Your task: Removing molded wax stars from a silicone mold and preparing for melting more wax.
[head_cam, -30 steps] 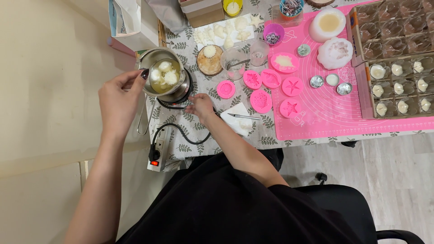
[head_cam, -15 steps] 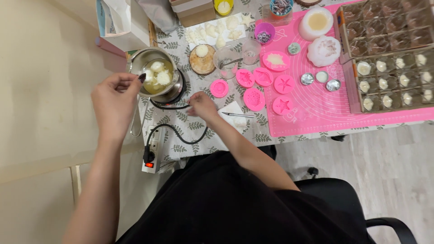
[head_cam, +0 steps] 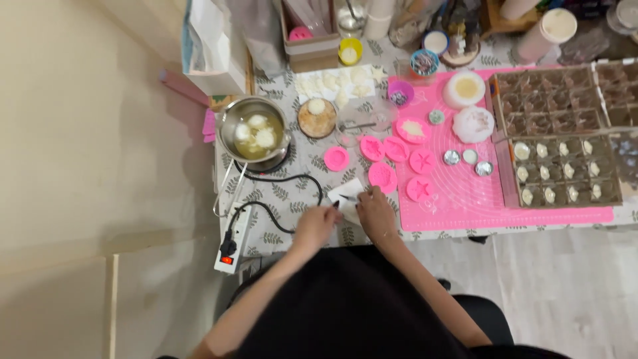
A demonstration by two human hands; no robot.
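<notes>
Both my hands meet at a white tissue (head_cam: 351, 189) lying by the table's front edge. My left hand (head_cam: 316, 224) touches the tissue's left edge with its fingertips; its grip is too small to make out. My right hand (head_cam: 376, 211) lies on the tissue's right side with curled fingers pinching it. A thin metal tool seems to lie on the tissue, mostly hidden by the fingers. To the far left, a steel pot (head_cam: 227, 121) holding yellowish liquid and white lumps stands on a small black hotplate, away from both hands.
A black cord (head_cam: 292, 178) runs from the hotplate to a white power strip (head_cam: 233, 238) hanging off the table edge. Several pink moulds (head_cam: 383, 176) lie beside a pink silicone mat (head_cam: 465, 199). Cardboard trays (head_cam: 505, 174) of white shell shapes sit right. Cups and boxes crowd the back.
My left hand has left the pot and come down to the tissue. My right hand moved right from the cord onto the tissue. The view pulled back, showing more of the table's far side.
</notes>
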